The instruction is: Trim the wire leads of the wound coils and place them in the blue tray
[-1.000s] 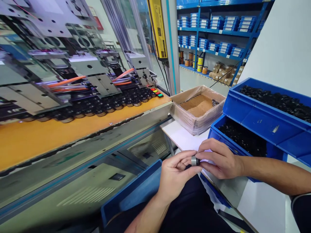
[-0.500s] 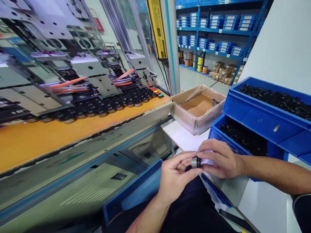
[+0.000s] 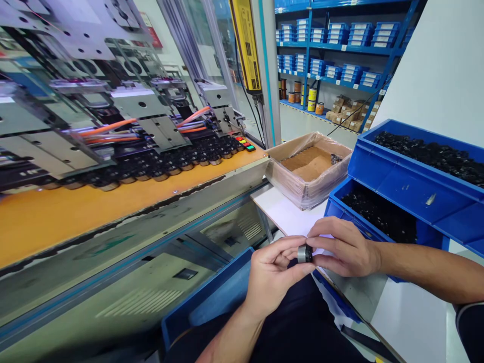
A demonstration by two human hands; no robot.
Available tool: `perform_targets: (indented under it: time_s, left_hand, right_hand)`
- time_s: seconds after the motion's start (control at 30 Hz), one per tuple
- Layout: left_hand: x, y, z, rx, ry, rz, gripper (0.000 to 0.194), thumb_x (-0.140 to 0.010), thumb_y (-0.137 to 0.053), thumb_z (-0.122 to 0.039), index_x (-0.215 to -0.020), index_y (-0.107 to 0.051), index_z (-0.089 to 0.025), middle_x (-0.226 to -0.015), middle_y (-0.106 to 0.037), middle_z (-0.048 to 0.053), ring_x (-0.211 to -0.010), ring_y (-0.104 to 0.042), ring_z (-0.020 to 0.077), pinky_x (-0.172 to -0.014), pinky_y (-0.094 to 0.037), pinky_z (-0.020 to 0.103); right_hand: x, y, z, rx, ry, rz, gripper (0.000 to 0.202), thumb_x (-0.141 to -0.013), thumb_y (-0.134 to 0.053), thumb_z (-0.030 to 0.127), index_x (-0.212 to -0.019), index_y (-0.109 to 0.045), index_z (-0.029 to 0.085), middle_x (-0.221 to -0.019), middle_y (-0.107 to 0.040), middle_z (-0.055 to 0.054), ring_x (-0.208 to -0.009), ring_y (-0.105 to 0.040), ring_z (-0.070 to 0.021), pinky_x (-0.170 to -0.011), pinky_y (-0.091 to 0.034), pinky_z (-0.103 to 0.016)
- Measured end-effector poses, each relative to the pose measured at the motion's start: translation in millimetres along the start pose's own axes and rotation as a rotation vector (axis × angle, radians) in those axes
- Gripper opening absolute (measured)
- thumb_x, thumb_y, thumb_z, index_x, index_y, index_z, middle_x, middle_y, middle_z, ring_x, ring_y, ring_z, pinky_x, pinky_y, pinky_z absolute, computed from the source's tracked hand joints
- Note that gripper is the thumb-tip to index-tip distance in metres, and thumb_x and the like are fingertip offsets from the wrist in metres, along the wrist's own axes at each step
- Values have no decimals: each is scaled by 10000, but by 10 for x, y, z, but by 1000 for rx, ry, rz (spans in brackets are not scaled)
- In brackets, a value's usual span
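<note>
Between my two hands is a small round part, a silvery metal ring with a black piece on its right side. My left hand pinches the metal ring between thumb and fingers. From the right, my right hand grips the black side with its fingertips and thumb. Both hands are closed on this same part, above my lap. The inner faces of the part are hidden by the fingers.
A machine with an orange worktop carries rows of similar black-and-metal parts. On the white table stands a plastic-wrapped cardboard box. Blue bins of small black pieces are stacked at right. A blue tub sits below.
</note>
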State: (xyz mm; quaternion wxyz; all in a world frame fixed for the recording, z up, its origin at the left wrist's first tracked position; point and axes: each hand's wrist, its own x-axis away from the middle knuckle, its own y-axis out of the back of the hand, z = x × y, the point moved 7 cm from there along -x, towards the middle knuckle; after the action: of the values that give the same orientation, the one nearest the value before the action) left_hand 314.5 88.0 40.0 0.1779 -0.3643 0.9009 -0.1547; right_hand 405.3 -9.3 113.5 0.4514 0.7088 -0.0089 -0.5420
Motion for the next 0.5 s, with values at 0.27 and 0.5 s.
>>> perform_targets:
  time_s: [0.27,0.5]
  left_hand:
    - [-20,11,40,-7,34,-9,367,-515,-894,-138,-864,-797,-200,-841,-795,68,-757,-755,225,-715,-627,289]
    - [-30,2,123,83,147,49,381,-504,-900,-107,-852,-802,-228,-767,-791,34,-681,-751,200,-686,-628,269]
  right_hand:
    - [2,6,-12,26,26,-18,171,-939,-570,168,-1099,-587,107,-929,-633,-118,-880,-626,-184,-748,-593,-340]
    - [21,1,5,72,45,-17,145,-942,-599,201,-1028,-623,87,-847,-614,-88,-802,-597,-167,-711,-588,-307]
